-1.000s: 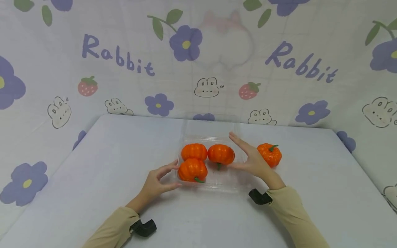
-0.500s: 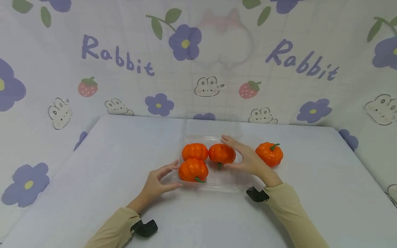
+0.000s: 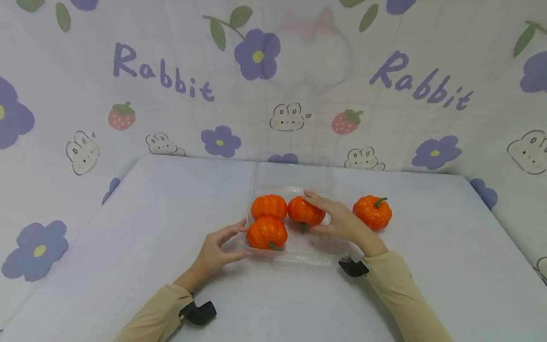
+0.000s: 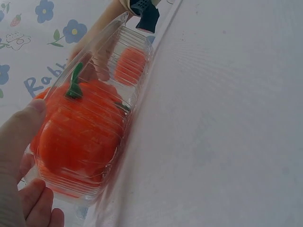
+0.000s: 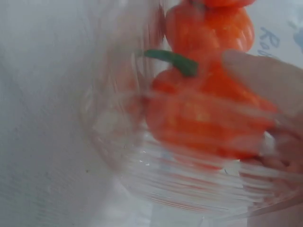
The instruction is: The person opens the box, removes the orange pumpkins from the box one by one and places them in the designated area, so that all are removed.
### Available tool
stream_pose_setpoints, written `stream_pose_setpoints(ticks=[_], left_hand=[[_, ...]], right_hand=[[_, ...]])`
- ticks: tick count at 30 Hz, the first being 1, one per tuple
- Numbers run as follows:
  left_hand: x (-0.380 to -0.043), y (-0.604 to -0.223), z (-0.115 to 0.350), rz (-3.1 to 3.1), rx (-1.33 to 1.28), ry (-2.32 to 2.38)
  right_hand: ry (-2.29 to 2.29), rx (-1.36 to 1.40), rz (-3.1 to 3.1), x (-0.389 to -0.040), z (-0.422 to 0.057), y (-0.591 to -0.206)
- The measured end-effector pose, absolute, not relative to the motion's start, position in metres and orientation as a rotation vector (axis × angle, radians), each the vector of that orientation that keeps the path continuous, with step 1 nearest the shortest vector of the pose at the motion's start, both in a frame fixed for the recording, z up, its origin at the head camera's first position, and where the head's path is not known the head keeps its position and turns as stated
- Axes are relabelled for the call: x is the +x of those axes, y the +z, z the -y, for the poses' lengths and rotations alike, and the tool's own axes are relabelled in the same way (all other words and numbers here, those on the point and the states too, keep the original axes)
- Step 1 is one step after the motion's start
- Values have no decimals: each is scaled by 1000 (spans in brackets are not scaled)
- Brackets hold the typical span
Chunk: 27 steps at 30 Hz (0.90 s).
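Seemingly most of the way through loading a clear, rectangular plastic box [image 3: 295,258]: three pumpkins inside, one out, lid not closed. With the left hand [image 3: 213,251], holding that box by its near left corner, thumb and fingers bent round the plastic. With the right hand [image 3: 342,221], grasping a glossy orange, ribbed, round pumpkin [image 3: 301,212] with a green stem, thumb to the near side, fingertips to the far side; within the box walls, but cannot tell whether resting on the floor or slightly raised. Probably close to settled there.

Just right of the left hand, already in place to judge by the layout: an orange, ribbed, stout pumpkin [image 3: 266,232] with its green stem toward the front, and directly beyond it, touching or nearly so, an orange, lobed pumpkin [image 3: 269,207] with no stem in sight.

Left to do, by the look of it: bringing over the shiny orange, squat pumpkin [image 3: 371,214], out on the white tabletop [image 3: 436,228] just right of the right hand, perhaps into the gap on that hand's near side; afterwards, maybe, folding down the clear plastic lid [image 3: 292,176], open beyond both hands.
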<state>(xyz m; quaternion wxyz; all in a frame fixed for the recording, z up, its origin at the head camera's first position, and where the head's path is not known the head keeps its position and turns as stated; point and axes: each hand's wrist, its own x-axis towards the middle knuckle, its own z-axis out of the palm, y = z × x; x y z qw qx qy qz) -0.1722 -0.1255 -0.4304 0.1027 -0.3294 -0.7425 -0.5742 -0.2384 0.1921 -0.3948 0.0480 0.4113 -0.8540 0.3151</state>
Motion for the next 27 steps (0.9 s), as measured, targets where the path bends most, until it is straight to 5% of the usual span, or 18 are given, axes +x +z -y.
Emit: stream_pose_setpoints(ticks=[27], left_hand=[[-173,-430,126,2184,-978,-1728]], right_hand=[[832,1062,2550,-236,-192,-392]])
